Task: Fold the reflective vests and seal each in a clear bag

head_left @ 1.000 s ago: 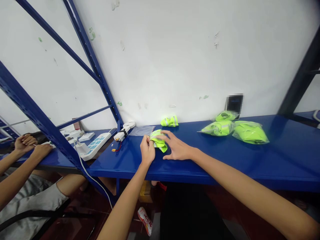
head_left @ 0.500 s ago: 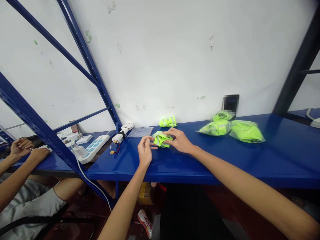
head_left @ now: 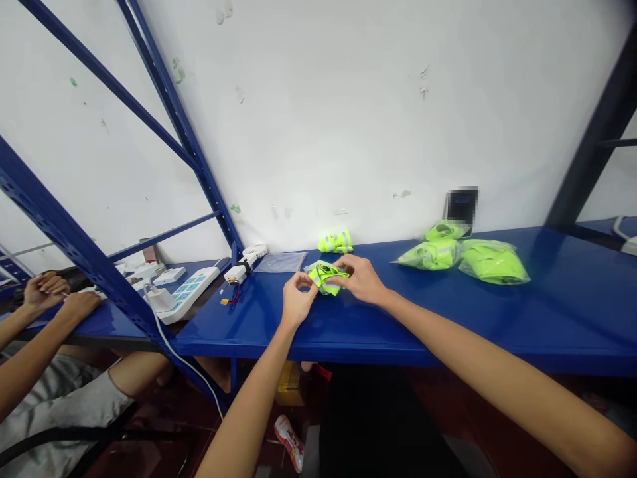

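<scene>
A folded neon-yellow reflective vest [head_left: 326,276] with silvery strips is held just above the blue table, and clear plastic shows around part of it. My left hand [head_left: 298,297] pinches its left edge between thumb and fingers. On the opposite side my right hand [head_left: 364,281] grips the vest, thumb in front and fingers behind. Behind my hands, near the wall, lies a rolled neon-yellow vest [head_left: 336,242] with grey strips. A flat clear plastic bag [head_left: 281,262] rests to the left of it.
Several bagged neon-yellow bundles [head_left: 494,262] lie on the table [head_left: 562,312] at right, before a dark blurred device [head_left: 461,207]. Leftward are a white fan [head_left: 255,251], a wired battery pack [head_left: 236,271], a power strip [head_left: 192,292] and a blue post [head_left: 94,245]. Beyond sits another person [head_left: 60,305].
My left hand has moved right and slightly up and now pinches the vest's left edge, its fingers more curled than before. The view has shifted slightly.
</scene>
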The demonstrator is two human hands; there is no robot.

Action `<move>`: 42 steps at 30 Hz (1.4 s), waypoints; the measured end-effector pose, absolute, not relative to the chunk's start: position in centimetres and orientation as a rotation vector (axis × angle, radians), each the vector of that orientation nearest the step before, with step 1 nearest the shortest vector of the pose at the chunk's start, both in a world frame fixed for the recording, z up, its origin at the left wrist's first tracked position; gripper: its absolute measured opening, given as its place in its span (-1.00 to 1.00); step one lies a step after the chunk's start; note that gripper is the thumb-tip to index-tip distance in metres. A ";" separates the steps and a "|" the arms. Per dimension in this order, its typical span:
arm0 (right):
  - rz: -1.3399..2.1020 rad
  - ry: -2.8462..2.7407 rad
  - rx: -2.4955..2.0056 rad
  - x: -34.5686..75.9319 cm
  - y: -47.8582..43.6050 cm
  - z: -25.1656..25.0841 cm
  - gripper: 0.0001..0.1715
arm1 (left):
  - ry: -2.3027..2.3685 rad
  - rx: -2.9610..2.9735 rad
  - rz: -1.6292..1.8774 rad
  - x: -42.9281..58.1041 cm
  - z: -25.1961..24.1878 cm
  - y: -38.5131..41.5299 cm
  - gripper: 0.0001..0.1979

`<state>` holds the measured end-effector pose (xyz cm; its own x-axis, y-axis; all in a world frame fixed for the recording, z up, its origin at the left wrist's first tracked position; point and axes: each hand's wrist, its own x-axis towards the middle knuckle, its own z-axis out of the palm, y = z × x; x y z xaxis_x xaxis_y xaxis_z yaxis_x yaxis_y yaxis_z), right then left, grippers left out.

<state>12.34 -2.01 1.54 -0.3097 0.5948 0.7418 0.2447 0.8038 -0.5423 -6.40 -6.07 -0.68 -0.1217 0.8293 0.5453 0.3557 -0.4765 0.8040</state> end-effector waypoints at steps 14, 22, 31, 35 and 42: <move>0.318 -1.961 -0.743 12.8 -0.6 1.1 -0.59 | 1.435 1.949 1.498 -6.2 -1.2 -5.2 -0.75; 0.162 -2.035 -0.882 11.4 -1.9 0.9 -0.69 | 1.539 2.256 1.539 -5.9 -1.2 -6.6 -0.83; 0.027 -1.967 -1.260 10.8 -1.5 1.0 -0.70 | 1.361 2.637 1.478 -5.6 -1.6 -7.2 -0.82; 0.031 -2.018 -1.106 10.8 -1.3 0.9 -0.64 | 1.392 2.538 1.610 -5.6 -1.3 -7.4 -0.84; 0.316 -2.114 -0.572 12.2 -2.5 1.5 -0.71 | 1.420 2.468 1.712 -6.1 -0.2 -7.9 -0.60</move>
<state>12.16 -2.46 1.45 -0.4918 0.5096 0.7060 0.2805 0.8603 -0.4256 -6.08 -7.88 -0.15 0.1110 0.5370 0.8362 0.7225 -0.6214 0.3031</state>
